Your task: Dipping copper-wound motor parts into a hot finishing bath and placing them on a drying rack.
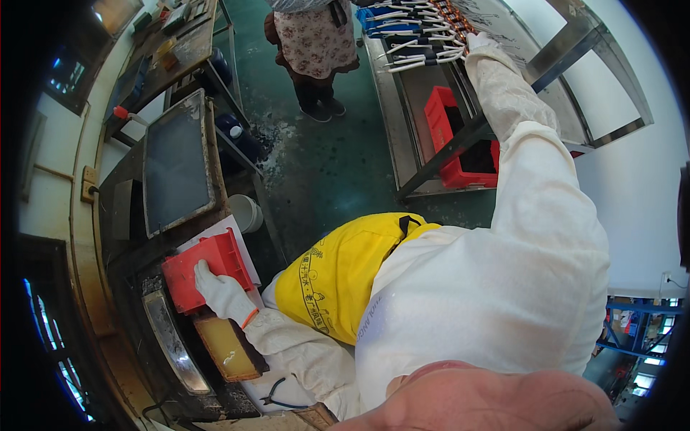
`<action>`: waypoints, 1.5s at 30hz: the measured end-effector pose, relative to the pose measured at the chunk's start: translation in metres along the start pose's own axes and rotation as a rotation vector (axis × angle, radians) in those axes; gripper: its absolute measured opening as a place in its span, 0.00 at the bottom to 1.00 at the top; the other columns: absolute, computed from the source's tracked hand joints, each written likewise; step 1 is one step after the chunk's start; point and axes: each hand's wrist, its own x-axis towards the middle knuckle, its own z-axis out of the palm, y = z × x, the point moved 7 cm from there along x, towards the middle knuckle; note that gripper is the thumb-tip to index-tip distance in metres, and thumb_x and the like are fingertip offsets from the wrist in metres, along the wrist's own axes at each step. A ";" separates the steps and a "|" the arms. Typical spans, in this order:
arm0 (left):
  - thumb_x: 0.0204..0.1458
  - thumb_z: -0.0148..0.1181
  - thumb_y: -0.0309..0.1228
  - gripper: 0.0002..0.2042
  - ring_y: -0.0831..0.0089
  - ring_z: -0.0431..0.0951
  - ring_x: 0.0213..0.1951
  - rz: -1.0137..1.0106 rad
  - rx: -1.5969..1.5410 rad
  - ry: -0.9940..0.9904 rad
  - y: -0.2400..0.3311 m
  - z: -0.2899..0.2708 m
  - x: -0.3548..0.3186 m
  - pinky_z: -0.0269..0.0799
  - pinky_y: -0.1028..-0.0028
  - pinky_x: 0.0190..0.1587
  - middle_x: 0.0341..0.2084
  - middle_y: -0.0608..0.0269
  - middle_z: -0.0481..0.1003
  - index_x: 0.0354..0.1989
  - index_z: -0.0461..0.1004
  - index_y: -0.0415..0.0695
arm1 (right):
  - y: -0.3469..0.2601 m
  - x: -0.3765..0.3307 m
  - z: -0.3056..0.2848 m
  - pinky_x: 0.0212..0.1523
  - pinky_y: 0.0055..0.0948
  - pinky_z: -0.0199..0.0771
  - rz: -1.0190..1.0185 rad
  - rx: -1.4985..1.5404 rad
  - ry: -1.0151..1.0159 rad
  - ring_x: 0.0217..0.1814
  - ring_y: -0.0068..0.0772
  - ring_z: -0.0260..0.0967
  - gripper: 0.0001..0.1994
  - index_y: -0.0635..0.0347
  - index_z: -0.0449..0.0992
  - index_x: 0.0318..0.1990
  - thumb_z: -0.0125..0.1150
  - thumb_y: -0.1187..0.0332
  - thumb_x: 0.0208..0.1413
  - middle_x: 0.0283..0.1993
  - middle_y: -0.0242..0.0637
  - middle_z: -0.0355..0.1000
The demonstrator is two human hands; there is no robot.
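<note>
Two gloved hands: left hand (219, 291) fingers flat on shallow red tray (205, 269), right hand (480, 41) fingers' grip unclear.

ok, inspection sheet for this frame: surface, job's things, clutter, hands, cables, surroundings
Surface: dark, stained workbench at left; metal rack table at upper right.
Job's things: red plastic bin; row of white-handled tools on the rack.
Clutter: yellowish block, white cup, pliers, second red bin under the rack.
Hands: left hand, gloved, rests on the bin; right hand, gloved, at the tools, grip unclear.
Cables: nothing seen.
Surroundings: green floor; another person standing.
</note>
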 end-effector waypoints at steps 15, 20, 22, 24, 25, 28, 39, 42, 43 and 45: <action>0.54 0.47 0.19 0.23 0.53 0.70 0.63 -0.029 0.015 -0.014 -0.010 0.008 -0.002 0.64 0.61 0.67 0.61 0.50 0.72 0.60 0.72 0.41 | 0.055 0.010 0.049 0.64 0.50 0.67 0.749 0.745 0.102 0.68 0.51 0.66 0.28 0.58 0.66 0.64 0.55 0.51 0.61 0.64 0.57 0.67; 0.51 0.50 0.17 0.22 0.48 0.71 0.61 0.082 -0.041 0.056 -0.002 0.006 0.000 0.64 0.57 0.67 0.58 0.45 0.73 0.57 0.73 0.39 | 0.075 -0.009 0.036 0.64 0.50 0.68 1.011 0.716 0.350 0.64 0.51 0.72 0.30 0.56 0.74 0.61 0.51 0.45 0.57 0.63 0.53 0.71; 0.51 0.50 0.17 0.22 0.48 0.71 0.61 0.088 -0.046 0.060 0.002 0.006 0.004 0.64 0.57 0.66 0.58 0.45 0.74 0.57 0.73 0.38 | 0.084 0.020 0.078 0.65 0.50 0.67 0.844 0.861 0.053 0.67 0.54 0.67 0.33 0.55 0.72 0.63 0.53 0.43 0.57 0.66 0.52 0.68; 0.51 0.50 0.17 0.22 0.47 0.71 0.61 0.076 -0.037 0.061 -0.002 0.006 0.000 0.65 0.57 0.66 0.58 0.44 0.74 0.57 0.73 0.38 | 0.066 0.010 0.079 0.65 0.50 0.67 0.818 0.805 0.081 0.68 0.57 0.66 0.36 0.56 0.67 0.66 0.53 0.41 0.56 0.67 0.53 0.66; 0.51 0.50 0.17 0.22 0.47 0.71 0.61 0.057 -0.024 0.076 -0.009 0.005 -0.005 0.65 0.57 0.66 0.58 0.44 0.74 0.57 0.73 0.38 | 0.050 0.002 0.066 0.65 0.50 0.66 0.766 0.744 0.152 0.68 0.56 0.65 0.36 0.56 0.68 0.65 0.53 0.40 0.56 0.67 0.53 0.66; 0.51 0.49 0.16 0.22 0.47 0.72 0.59 0.075 -0.032 0.105 -0.014 0.011 -0.007 0.66 0.56 0.65 0.56 0.44 0.75 0.56 0.74 0.38 | 0.039 -0.009 0.050 0.67 0.55 0.61 0.762 0.720 0.217 0.70 0.59 0.60 0.37 0.53 0.66 0.66 0.54 0.38 0.55 0.68 0.54 0.62; 0.50 0.50 0.17 0.23 0.46 0.71 0.60 0.103 -0.017 0.065 -0.002 0.004 -0.002 0.64 0.56 0.66 0.57 0.43 0.74 0.57 0.73 0.37 | 0.051 0.000 0.057 0.69 0.59 0.52 0.809 0.453 0.438 0.67 0.58 0.62 0.29 0.55 0.73 0.60 0.48 0.45 0.60 0.64 0.52 0.66; 0.50 0.51 0.18 0.24 0.46 0.71 0.61 0.118 -0.041 0.051 0.002 0.002 -0.003 0.62 0.56 0.67 0.57 0.43 0.74 0.58 0.72 0.38 | 0.040 0.005 0.045 0.75 0.60 0.39 0.644 0.290 0.541 0.71 0.54 0.58 0.26 0.52 0.72 0.59 0.48 0.46 0.63 0.66 0.49 0.65; 0.50 0.50 0.18 0.23 0.45 0.70 0.61 0.114 -0.059 0.058 0.003 0.000 -0.005 0.62 0.56 0.67 0.57 0.43 0.73 0.58 0.72 0.39 | 0.029 0.006 0.034 0.75 0.59 0.40 0.572 0.211 0.566 0.70 0.52 0.60 0.26 0.50 0.72 0.60 0.50 0.45 0.62 0.65 0.47 0.66; 0.50 0.50 0.18 0.23 0.45 0.70 0.61 0.097 -0.049 0.056 0.001 0.002 -0.003 0.62 0.56 0.68 0.58 0.43 0.73 0.58 0.72 0.39 | 0.014 0.006 0.019 0.75 0.57 0.41 0.501 0.138 0.591 0.69 0.50 0.62 0.26 0.48 0.72 0.60 0.51 0.44 0.61 0.64 0.46 0.67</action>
